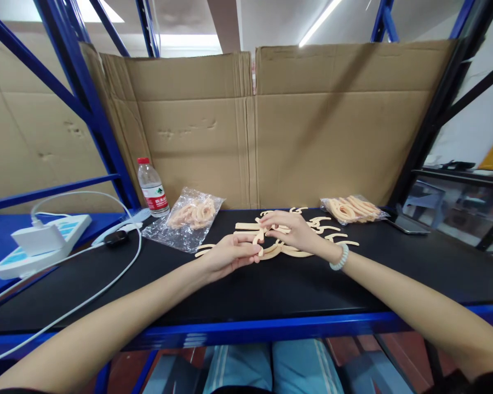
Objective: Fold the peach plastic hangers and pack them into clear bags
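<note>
Pale curved piece (258,239) partly hidden by left grip (234,255); white cable (139,239) cut off at left edge.

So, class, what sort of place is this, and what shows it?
Probably a workshop bench: a blue metal rack frames a black worktop, cardboard panels stand behind, and loose pale pieces lie spread on top.

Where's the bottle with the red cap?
In the head view, the bottle stands on the left, in front of the cardboard, just left of a clear plastic bag.
</note>
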Tool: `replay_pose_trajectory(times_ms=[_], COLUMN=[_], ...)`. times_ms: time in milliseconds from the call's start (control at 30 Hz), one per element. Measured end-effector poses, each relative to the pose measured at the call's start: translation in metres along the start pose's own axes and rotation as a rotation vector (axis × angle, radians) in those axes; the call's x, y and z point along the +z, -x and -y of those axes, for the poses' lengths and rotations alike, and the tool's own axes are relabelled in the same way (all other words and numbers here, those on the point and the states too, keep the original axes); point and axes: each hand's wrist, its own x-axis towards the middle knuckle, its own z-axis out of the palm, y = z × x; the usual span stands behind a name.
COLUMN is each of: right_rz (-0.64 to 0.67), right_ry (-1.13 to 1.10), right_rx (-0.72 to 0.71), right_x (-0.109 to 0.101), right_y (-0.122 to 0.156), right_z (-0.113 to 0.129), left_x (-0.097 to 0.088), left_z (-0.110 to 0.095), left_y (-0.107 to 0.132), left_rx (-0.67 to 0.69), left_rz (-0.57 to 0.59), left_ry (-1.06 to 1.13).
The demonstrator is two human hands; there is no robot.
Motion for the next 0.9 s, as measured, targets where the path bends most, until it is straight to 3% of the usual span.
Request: replay_pose_trajectory(times_ms=[100, 167, 300, 400, 567, 733, 900], right_rz=[0.012, 0.098, 0.208, 0.227, 0.146, 0.051, -0.004], right_ry=[0.12, 0.231, 0.295, 0.309, 0.311, 0.221, 0.015], right_rx=[0.18, 0.307, 0.369, 0.386, 0.425, 0.43, 0.42], right_x=[-0.017, -0.028, -0.034, -0.025, -0.016, -0.034, -0.056], right_y=[0.007, 0.016, 0.031, 0.033, 0.031, 0.029, 0.021], right_z=[-0.027, -0.045, -0.064, -0.066, -0.069, -0.064, -0.038], left_x=[-0.003, -0.004, -0.006, -0.008, -0.015, -0.029, -0.035], left_z=[-0.002, -0.003, -0.007, -0.011, -0.019, -0.022, -0.019], left_y=[-0.001, -0.002, -0.003, -0.004, -0.005, -0.009, -0.012], left_rx=[0.075, 0.118, 0.141, 0.177, 0.296, 0.322, 0.311], left_rz=[-0.063, -0.124, -0.258, -0.331, -0.425, -0.475, -0.445], left_ry=[0.003, 0.008, -0.005, -0.002, 0.051, 0.089, 0.086])
